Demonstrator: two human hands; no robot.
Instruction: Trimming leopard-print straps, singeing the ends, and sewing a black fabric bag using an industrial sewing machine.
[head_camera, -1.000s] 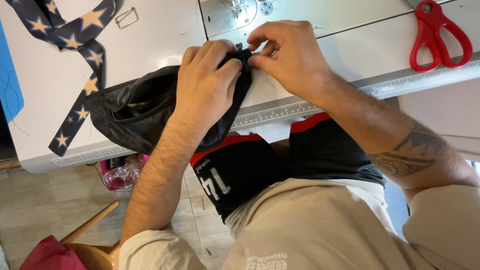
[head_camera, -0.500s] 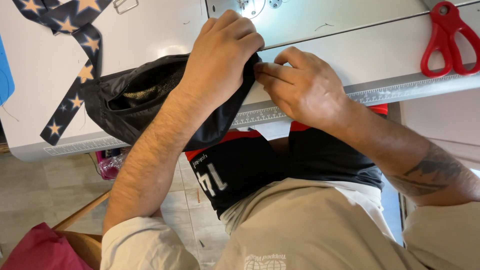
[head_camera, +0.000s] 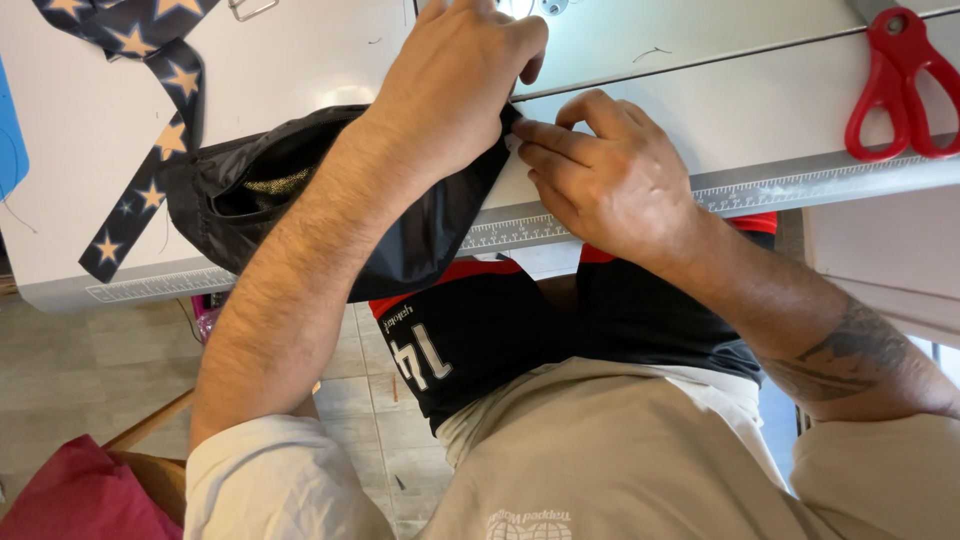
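A black fabric pouch (head_camera: 300, 190) with a mesh-lined opening lies over the front edge of the white sewing table (head_camera: 720, 110). My left hand (head_camera: 455, 85) grips its upper right part, fingers curled over the cloth. My right hand (head_camera: 600, 175) is just to the right of it, and its fingertips pinch the same edge of the black fabric where the two hands meet. The base of a white sewing machine (head_camera: 560, 10) is just beyond my hands at the top edge.
Red-handled scissors (head_camera: 895, 85) lie at the table's right. A navy strap with gold stars (head_camera: 150, 110) runs down the left side. A ruler scale (head_camera: 780, 185) lines the table's front edge. A dark red cloth (head_camera: 80, 495) lies lower left on a wooden seat.
Both hands have slid the pouch's edge up and right toward the sewing machine. My left hand now covers the fabric's corner; my right hand has lowered and flattened beside it.
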